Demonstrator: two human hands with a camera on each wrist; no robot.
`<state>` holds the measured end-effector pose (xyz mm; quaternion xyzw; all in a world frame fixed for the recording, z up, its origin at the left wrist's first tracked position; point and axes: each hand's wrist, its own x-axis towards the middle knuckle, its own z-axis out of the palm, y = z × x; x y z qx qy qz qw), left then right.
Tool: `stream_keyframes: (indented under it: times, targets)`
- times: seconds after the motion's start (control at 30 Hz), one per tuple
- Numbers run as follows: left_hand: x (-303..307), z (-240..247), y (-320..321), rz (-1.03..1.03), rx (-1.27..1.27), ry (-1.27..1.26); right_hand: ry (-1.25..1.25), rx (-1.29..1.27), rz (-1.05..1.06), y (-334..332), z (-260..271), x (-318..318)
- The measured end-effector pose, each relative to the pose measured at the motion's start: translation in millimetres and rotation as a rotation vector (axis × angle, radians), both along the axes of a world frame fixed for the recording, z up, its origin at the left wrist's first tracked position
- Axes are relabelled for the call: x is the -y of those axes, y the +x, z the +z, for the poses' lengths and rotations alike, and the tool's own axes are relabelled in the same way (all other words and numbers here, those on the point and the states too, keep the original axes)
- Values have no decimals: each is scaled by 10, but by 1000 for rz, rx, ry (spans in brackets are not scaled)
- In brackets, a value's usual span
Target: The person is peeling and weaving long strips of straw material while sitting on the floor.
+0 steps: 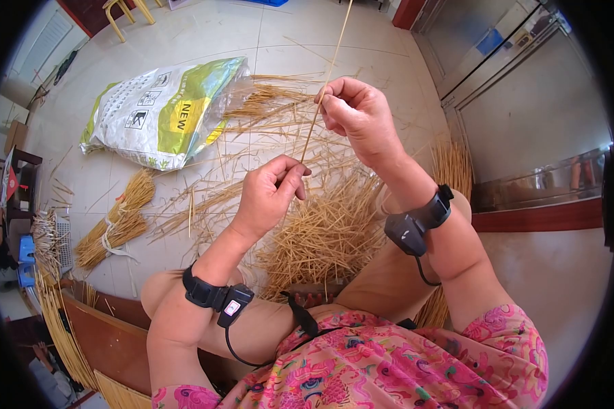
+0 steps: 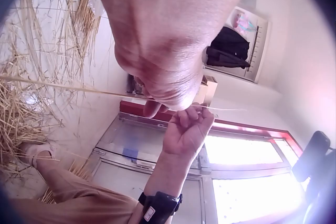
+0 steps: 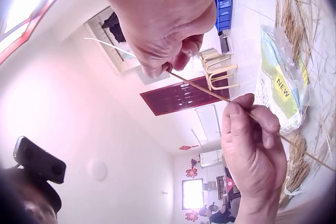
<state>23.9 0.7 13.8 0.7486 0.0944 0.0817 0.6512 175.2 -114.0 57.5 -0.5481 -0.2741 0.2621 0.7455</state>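
Left hand (image 1: 269,194), right hand (image 1: 358,116) both pinch straw stalk (image 1: 312,129) over straw-littered tiled floor (image 1: 205,41); printed sack (image 1: 160,112) beyond.

left hand (image 1: 266,198) pinching, right hand (image 1: 360,119) pinching higher

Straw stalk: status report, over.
Left hand pinches straw stalk low. Right hand pinches it higher. Stalk straight between hands. Below, loose straw pile on floor, apart from hands.
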Motion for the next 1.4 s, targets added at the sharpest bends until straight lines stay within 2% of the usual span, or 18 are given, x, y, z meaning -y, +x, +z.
stream_keyframes:
  times: [0.1, 0.3, 0.63, 0.87, 1.4]
  targets:
    - [-8, -19, 6, 9, 14, -17, -13, -27, -4, -38, 32, -9]
    - [-29, -35, 31, 97, 62, -65, -349, 43, 252, -88, -82, -19]
    - [-138, 38, 15, 60, 38, -222, -317, -64, 298, -230, -208, -7]
    - [-165, 30, 0, -19, 57, -383, -143, -31, 341, -256, -227, 13]
    - [-169, 57, 10, -40, 40, -370, -118, -40, 368, -243, -201, 23]
